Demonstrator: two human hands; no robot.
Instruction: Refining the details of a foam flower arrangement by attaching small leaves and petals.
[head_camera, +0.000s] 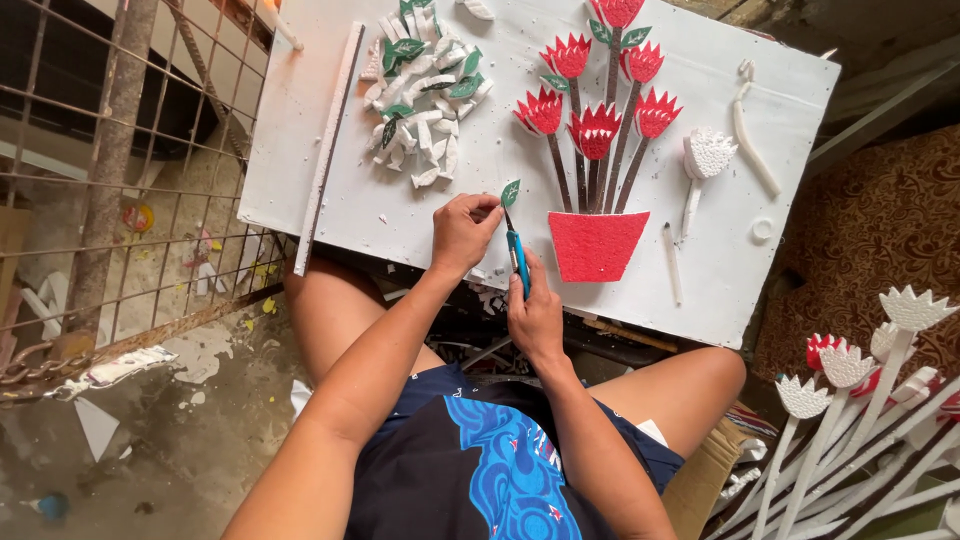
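Here, small green leaf (510, 192) sits pinched at its near tip by my left hand (463, 232), fingers pressed together on it, held just above the near edge of the white board (480, 160) so the blade can reach it. My right hand (537, 318) grips a blue craft knife (518, 258), fingers wrapped shut round the handle, tip up against the leaf base. The board rests across my knees, serving as a table. Right of the leaf, a red foam pot (597, 245) with red flowers (595, 128); farther left, a pile of white and green leaf pieces (425, 95). White foam flowers on sticks (850, 420) lie near right.
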